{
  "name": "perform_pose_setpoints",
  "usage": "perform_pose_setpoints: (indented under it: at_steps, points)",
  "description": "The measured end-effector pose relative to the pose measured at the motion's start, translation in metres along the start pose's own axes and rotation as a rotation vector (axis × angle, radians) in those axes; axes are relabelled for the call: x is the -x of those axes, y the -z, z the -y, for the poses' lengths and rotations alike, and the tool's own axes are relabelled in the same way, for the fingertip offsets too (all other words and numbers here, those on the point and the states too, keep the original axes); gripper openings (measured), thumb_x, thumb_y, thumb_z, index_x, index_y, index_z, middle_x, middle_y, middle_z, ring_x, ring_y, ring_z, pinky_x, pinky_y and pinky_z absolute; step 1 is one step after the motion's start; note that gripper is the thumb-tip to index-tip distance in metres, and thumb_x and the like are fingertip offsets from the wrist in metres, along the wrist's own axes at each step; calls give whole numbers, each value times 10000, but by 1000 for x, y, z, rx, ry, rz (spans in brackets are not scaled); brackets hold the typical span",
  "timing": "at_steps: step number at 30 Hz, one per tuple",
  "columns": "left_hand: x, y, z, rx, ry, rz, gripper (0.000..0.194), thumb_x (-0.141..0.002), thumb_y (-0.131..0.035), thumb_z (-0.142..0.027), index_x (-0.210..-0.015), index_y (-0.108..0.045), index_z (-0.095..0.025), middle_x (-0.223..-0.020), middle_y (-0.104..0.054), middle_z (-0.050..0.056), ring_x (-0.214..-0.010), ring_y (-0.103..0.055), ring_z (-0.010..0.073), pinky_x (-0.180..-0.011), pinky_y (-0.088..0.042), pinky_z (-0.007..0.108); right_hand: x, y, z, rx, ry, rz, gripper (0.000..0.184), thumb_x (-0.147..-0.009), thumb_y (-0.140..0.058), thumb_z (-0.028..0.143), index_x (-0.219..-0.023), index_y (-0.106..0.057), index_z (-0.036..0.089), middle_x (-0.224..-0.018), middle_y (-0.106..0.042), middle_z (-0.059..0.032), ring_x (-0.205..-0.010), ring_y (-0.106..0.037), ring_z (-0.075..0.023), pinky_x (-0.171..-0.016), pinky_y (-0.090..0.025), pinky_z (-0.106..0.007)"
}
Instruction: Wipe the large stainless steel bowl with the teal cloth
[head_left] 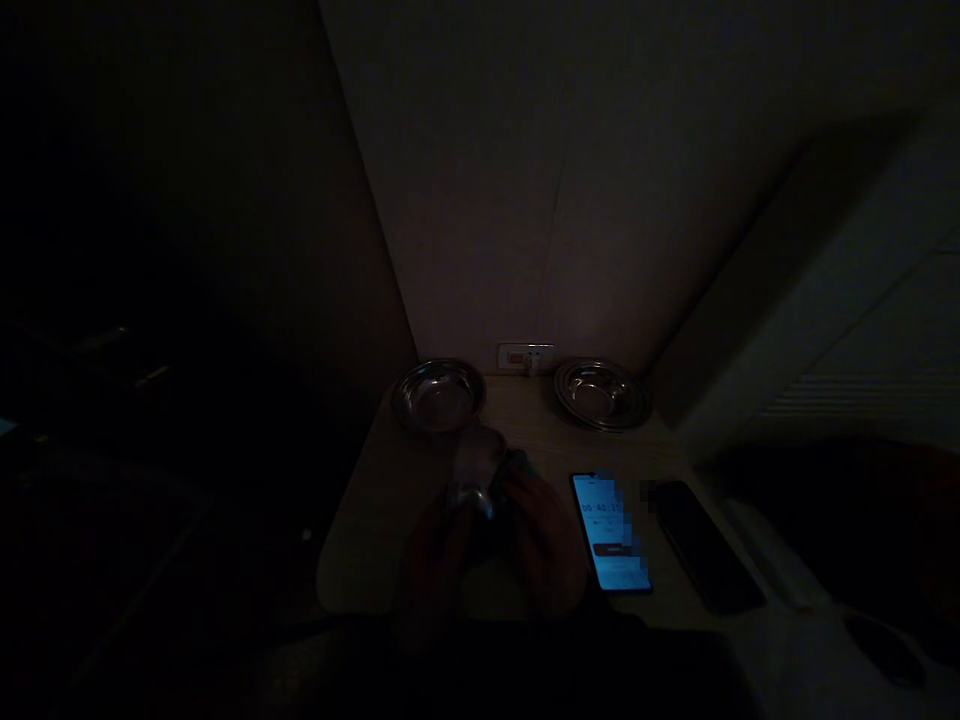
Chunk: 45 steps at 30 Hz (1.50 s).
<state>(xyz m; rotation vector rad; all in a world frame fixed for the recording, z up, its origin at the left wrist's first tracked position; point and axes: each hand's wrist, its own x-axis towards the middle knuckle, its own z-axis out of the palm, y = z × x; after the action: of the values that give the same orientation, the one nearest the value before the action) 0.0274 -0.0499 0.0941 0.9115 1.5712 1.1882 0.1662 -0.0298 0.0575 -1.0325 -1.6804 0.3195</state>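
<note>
In the dim head view, my left hand [435, 555] is closed on a shiny metal dish [478, 465], which looks like a bowl held tilted above the table. My right hand [544, 545] is on the dish's right side, its fingers curled around a dark, faintly greenish bunched thing [516, 465] that may be a cloth. Darkness and blur hide the fingertips and the dish's lower part. Beyond my hands, a wide metal bowl [439, 398] rests at the table's back left. Several stacked metal bowls [602, 395] sit at the back right.
A lit phone [611, 535] showing a timer lies right of my right hand on the pale wooden table [360, 540]. Farther right is a dark, flat phone-like object [709, 545]. A wall socket [525, 357] with a plug is behind the table. Deep shadow covers the left.
</note>
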Motion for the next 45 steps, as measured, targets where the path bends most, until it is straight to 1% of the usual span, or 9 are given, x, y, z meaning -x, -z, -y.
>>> perform_pose_setpoints:
  at_steps: [5, 14, 20, 24, 28, 33, 39, 42, 45]
  points:
    - [-2, 2, 4, 93, -13, 71, 496, -698, -637, -497, -1045, -650, -142, -1075, -685, 120, -992, -631, 272, -836, -502, 356, 2, 3, 11, 53, 74, 19, 372, -884, -486, 123, -1214, -582, 264, -1229, -607, -78, -1103, -560, -223, -873, -517, -393]
    - [-5, -9, 13, 202, -27, 9, 415, -677, -662, -438, -973, -654, -148, -985, -708, 93, -903, -656, 236, -770, -526, 317, 2, 6, 10, 88, 118, 48, 399, -881, -492, 114, -1245, -553, 265, -1263, -579, -92, -1123, -536, -229, -870, -521, -400]
    - [-1, -13, 9, 136, -8, -22, 411, -682, -638, -493, -906, -675, -150, -909, -720, 94, -833, -668, 229, -716, -535, 307, 2, 12, 16, 147, 132, 69, 414, -874, -504, 125, -1257, -545, 275, -1313, -524, -107, -1135, -541, -243, -852, -530, -392]
    - [2, -13, 4, 74, 7, -19, 366, -670, -636, -489, -815, -699, -159, -810, -730, 82, -742, -676, 228, -655, -539, 301, 4, 15, 24, 219, 176, 102, 440, -890, -466, 124, -1298, -508, 283, -1222, -595, -92, -1070, -565, -234, -827, -537, -384]
    - [3, -10, 10, 5, 5, 26, 365, -713, -588, -492, -802, -713, -160, -836, -737, 93, -765, -679, 242, -690, -536, 324, -15, 15, 20, 258, 172, 136, 372, -907, -457, 167, -1258, -551, 245, -1179, -627, -84, -1034, -559, -238, -822, -530, -383]
    - [3, -11, 12, -30, 45, -65, 387, -662, -603, -488, -824, -718, -156, -862, -737, 100, -840, -671, 280, -742, -530, 365, -49, 15, 6, 244, 137, 208, 350, -888, -433, 126, -1188, -602, 189, -1124, -655, -86, -972, -564, -233, -828, -521, -394]
    - [1, -11, 14, -12, 25, -38, 357, -652, -624, -481, -773, -723, -160, -818, -736, 96, -768, -680, 268, -689, -546, 344, -33, 21, 15, 250, 244, 209, 357, -900, -439, 146, -1224, -576, 207, -1203, -629, -54, -992, -525, -235, -784, -526, -358]
    - [2, -11, 17, -3, 29, 8, 360, -692, -605, -467, -835, -725, -159, -834, -737, 91, -791, -682, 269, -711, -546, 347, -43, 20, 12, 232, 227, 238, 349, -889, -434, 125, -1187, -601, 199, -1173, -645, -52, -977, -532, -231, -798, -524, -365]
    - [2, -12, 18, -20, 36, -11, 384, -699, -597, -470, -865, -718, -146, -852, -737, 100, -816, -682, 277, -723, -547, 359, -53, 18, 9, 244, 197, 244, 330, -885, -419, 108, -1137, -627, 155, -1133, -662, -72, -956, -540, -231, -812, -523, -378]
